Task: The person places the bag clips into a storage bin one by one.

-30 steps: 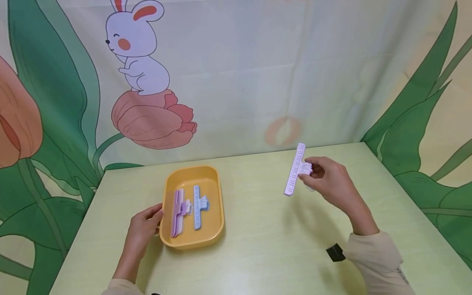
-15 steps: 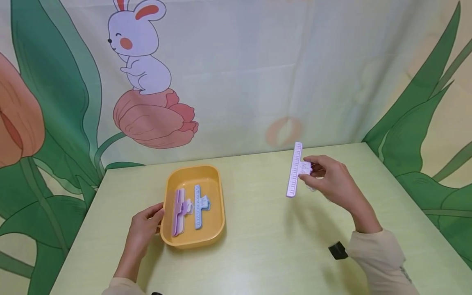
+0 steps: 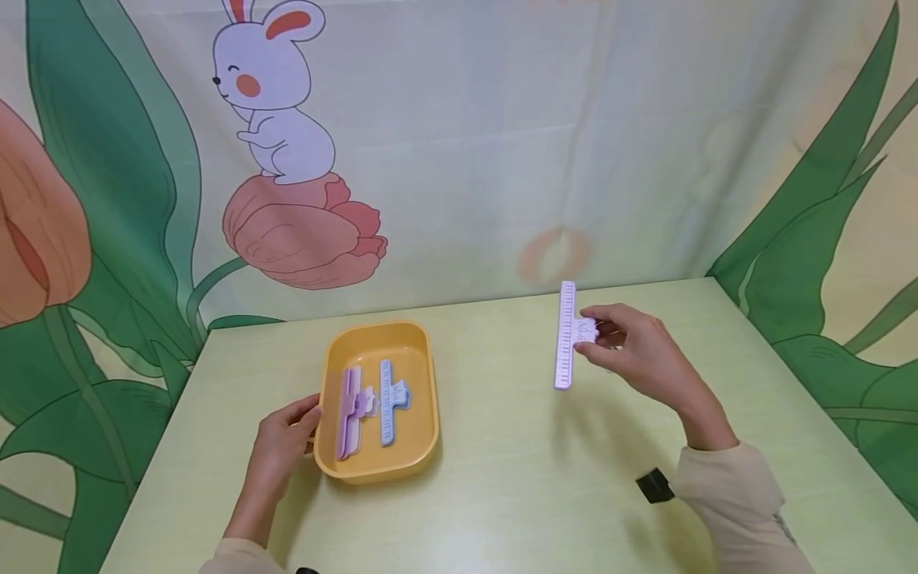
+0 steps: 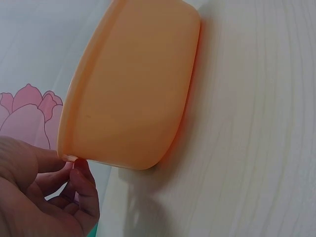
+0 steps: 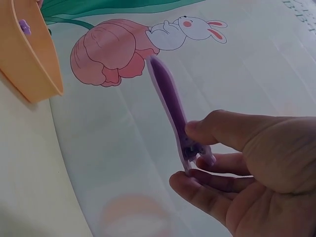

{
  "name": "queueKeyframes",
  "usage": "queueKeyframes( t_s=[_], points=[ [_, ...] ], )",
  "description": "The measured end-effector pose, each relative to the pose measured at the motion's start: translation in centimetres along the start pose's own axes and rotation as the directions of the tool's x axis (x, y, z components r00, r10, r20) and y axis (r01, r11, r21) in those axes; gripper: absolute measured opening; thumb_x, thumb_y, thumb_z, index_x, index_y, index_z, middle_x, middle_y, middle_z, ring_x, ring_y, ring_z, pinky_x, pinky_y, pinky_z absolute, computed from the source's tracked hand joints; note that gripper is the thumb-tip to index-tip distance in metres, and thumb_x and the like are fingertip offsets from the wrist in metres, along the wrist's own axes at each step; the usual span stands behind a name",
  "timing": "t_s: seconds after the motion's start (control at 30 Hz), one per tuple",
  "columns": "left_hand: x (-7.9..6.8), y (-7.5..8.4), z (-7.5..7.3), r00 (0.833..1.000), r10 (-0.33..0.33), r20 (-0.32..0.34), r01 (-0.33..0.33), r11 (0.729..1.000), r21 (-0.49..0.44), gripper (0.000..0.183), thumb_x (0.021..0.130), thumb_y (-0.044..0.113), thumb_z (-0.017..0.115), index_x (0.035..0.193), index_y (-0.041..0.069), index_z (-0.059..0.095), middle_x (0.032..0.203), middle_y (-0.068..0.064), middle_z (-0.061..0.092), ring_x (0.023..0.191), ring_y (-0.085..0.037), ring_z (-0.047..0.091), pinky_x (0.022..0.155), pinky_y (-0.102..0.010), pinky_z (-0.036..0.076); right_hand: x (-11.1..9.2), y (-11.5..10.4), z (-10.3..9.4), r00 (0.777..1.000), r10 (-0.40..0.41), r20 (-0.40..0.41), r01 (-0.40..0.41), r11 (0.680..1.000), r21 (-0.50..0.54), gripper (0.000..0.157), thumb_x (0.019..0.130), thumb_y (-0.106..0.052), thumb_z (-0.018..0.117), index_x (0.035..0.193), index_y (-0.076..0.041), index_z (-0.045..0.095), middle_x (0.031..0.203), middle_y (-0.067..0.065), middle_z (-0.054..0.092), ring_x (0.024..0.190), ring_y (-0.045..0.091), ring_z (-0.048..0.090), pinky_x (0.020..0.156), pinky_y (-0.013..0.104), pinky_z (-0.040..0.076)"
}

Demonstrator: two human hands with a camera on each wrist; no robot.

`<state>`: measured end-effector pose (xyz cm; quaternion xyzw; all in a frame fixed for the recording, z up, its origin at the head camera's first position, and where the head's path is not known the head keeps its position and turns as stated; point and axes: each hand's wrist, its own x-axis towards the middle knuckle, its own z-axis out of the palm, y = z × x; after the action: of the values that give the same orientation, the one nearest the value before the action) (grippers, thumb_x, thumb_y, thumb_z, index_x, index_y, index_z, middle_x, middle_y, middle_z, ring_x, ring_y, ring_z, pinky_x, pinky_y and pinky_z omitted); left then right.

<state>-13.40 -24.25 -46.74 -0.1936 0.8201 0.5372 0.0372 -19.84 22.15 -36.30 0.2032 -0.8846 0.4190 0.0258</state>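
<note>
In the head view my left hand (image 3: pixel 276 446) holds the left rim of a yellow plastic tray (image 3: pixel 416 462). The left wrist view shows thumb and fingers pinching the lip of the tray (image 4: pixel 133 89). Inside lie a purple sealing clip (image 3: pixel 347 422) and a blue sealing clip (image 3: pixel 387 406), side by side. To the right, raised over the table, my right hand (image 3: pixel 641 351) pinches a light purple sealing clip (image 3: pixel 565 335) by its handle, its long bar nearly upright in view. The right wrist view shows that clip (image 5: pixel 168 94) edge-on between thumb and fingers.
A pale wood-grain table (image 3: pixel 495 446) carries the tray. Behind it hangs a cloth backdrop (image 3: pixel 459 159) printed with a rabbit and tulips. A small black block (image 3: pixel 655 485) shows beside the right sleeve (image 3: pixel 727 486).
My right hand has turned the light purple clip from a slant to nearly upright and shifted slightly left. The left hand keeps its grip on the tray; the head view drifts slightly.
</note>
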Motion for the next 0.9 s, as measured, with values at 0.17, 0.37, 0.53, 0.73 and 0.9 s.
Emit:
queueKeyframes(
  t_s=[0.17,0.37,0.53,0.73,0.9],
  points=[
    [0.0,0.0,0.0,1.000,-0.006,-0.004,0.006,1.000,-0.004,0.045,0.110,0.021,0.049,0.150,-0.001,0.051,0.131,-0.022,0.059,0.097,-0.021,0.061,0.071,-0.023,0.053,0.2,-0.1,0.2,1.000,-0.014,0.012,0.014,1.000,0.016,0.045,0.093,-0.008,0.077,0.133,0.006,0.062,0.115,0.015,0.068,0.094,0.026,0.066,0.079,0.023,0.055],
    [0.1,-0.1,0.0,1.000,-0.002,-0.004,0.002,1.000,-0.012,0.045,0.110,0.021,0.049,0.149,-0.001,0.051,0.131,-0.022,0.060,0.096,-0.021,0.061,0.071,-0.023,0.054,0.5,-0.3,0.7,0.999,-0.032,0.022,0.031,0.998,0.046,0.045,0.093,-0.008,0.077,0.133,0.007,0.062,0.115,0.015,0.068,0.095,0.026,0.066,0.082,0.027,0.056],
    [0.1,0.1,0.1,1.000,-0.009,-0.005,0.009,1.000,-0.013,0.046,0.110,0.022,0.050,0.149,-0.001,0.051,0.131,-0.022,0.060,0.094,-0.020,0.061,0.070,-0.023,0.054,0.7,-0.6,1.1,0.999,-0.029,0.031,0.027,0.998,0.056,0.045,0.093,-0.007,0.077,0.133,0.007,0.062,0.116,0.016,0.068,0.096,0.026,0.066,0.083,0.033,0.057],
    [0.2,0.0,0.1,1.000,-0.001,-0.007,0.001,1.000,-0.015,0.045,0.110,0.021,0.051,0.149,-0.003,0.051,0.130,-0.023,0.060,0.093,-0.020,0.061,0.069,-0.023,0.053,1.2,-1.0,1.6,0.999,-0.013,0.048,0.010,0.998,0.064,0.046,0.093,-0.007,0.077,0.134,0.006,0.062,0.116,0.014,0.068,0.097,0.026,0.067,0.084,0.031,0.057],
    [0.2,-0.1,0.0,1.000,-0.006,-0.009,0.006,1.000,-0.016,0.045,0.110,0.021,0.050,0.149,-0.003,0.051,0.131,-0.023,0.059,0.094,-0.020,0.061,0.069,-0.023,0.053,1.7,-1.1,2.3,0.998,-0.019,0.058,0.014,0.997,0.078,0.045,0.092,-0.007,0.077,0.133,0.006,0.063,0.115,0.013,0.069,0.096,0.025,0.068,0.084,0.033,0.057]
  ],
)
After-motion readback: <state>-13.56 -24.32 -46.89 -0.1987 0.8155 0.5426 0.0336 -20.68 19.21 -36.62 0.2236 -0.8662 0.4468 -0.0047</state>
